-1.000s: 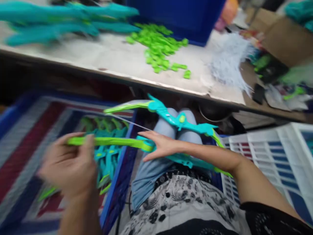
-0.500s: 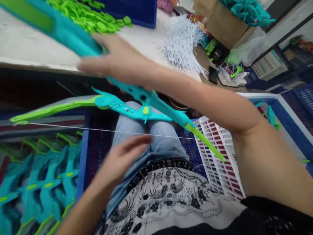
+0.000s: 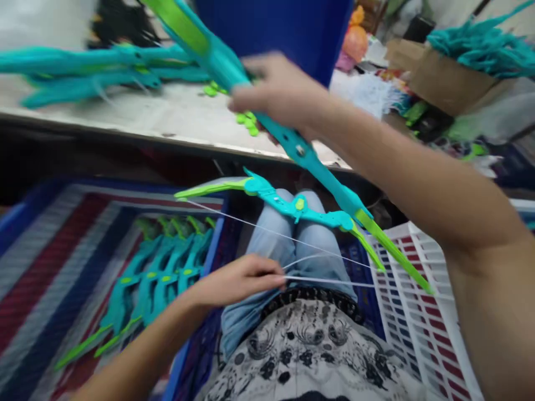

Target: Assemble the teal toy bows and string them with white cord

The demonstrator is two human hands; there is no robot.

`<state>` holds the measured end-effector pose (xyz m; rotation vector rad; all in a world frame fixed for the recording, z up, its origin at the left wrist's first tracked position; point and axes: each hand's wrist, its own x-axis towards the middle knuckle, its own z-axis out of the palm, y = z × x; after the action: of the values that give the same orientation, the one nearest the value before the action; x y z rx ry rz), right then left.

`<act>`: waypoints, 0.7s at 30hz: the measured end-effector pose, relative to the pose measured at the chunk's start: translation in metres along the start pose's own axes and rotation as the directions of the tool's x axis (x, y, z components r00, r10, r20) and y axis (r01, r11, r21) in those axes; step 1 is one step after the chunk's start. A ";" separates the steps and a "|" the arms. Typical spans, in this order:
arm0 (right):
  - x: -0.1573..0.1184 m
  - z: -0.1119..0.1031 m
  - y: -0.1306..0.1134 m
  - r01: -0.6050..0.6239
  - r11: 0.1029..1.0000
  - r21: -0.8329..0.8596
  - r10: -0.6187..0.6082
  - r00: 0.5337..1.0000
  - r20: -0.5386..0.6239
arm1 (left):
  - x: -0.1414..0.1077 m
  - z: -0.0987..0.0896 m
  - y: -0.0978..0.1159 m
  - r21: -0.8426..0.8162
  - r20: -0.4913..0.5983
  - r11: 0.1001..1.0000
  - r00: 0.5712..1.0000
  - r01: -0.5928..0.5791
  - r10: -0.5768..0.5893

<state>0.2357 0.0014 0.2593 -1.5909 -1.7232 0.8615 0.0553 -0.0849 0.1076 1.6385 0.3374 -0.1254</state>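
Observation:
My right hand (image 3: 288, 94) is closed around a teal and green toy bow (image 3: 338, 181), held slanting from upper left to lower right. Its green tip is above the white basket. Between the fingertips of my left hand (image 3: 244, 278) is a white string (image 3: 330, 280), stretched to the right, with a looser strand curving above it. Across my knees lies a second toy bow (image 3: 282, 207), with a thin bowstring (image 3: 234, 219) running from tip to tip. Where the held string ends on the right is hard to make out.
Left of my legs, a blue crate (image 3: 180, 356) with a striped lining holds several toy bows (image 3: 151, 275). A white basket (image 3: 407, 312) stands at my right. On the worktable (image 3: 184, 120) are teal bow parts (image 3: 125, 61), green pieces (image 3: 248, 122), a blue bin (image 3: 284, 39) and a cardboard box (image 3: 443, 78).
My left hand now pinches a white string; earlier its fingers were curled, with no string visible in them. The view has swung left, showing more of the crate and the teal parts on the table.

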 end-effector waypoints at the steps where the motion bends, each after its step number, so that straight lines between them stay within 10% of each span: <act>1: -0.009 0.008 0.010 -0.032 0.999 -0.026 0.033 0.999 0.030 | -0.031 -0.014 -0.005 0.021 -0.077 0.998 0.995 0.067 -0.065; 5: -0.046 0.062 0.058 -0.148 0.974 0.170 0.084 0.939 0.335 | -0.128 -0.026 -0.022 -0.073 -0.317 0.977 0.924 0.202 -0.215; 8: -0.072 0.109 0.091 -0.370 0.899 0.233 0.197 0.819 0.539 | -0.148 -0.002 -0.032 -0.311 -0.515 0.949 0.831 0.046 -0.209; 11: -0.091 0.145 0.118 -0.464 0.868 0.177 0.257 0.726 0.638 | -0.122 0.024 -0.039 -0.613 -0.685 0.709 0.681 -0.348 -0.257; 15: -0.101 0.166 0.145 -0.496 0.859 0.129 0.274 0.656 0.704 | -0.067 0.039 -0.042 -0.722 -0.688 0.220 0.647 -0.656 -0.328; 21: -0.109 0.160 0.163 -0.493 0.859 0.142 0.264 0.662 0.702 | -0.035 0.046 -0.040 -0.726 -0.687 0.343 0.656 -0.597 -0.313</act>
<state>0.2090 -0.1060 0.0314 -1.5336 -1.5486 2.0307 0.0160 -0.1326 0.0744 0.3778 0.7107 0.8562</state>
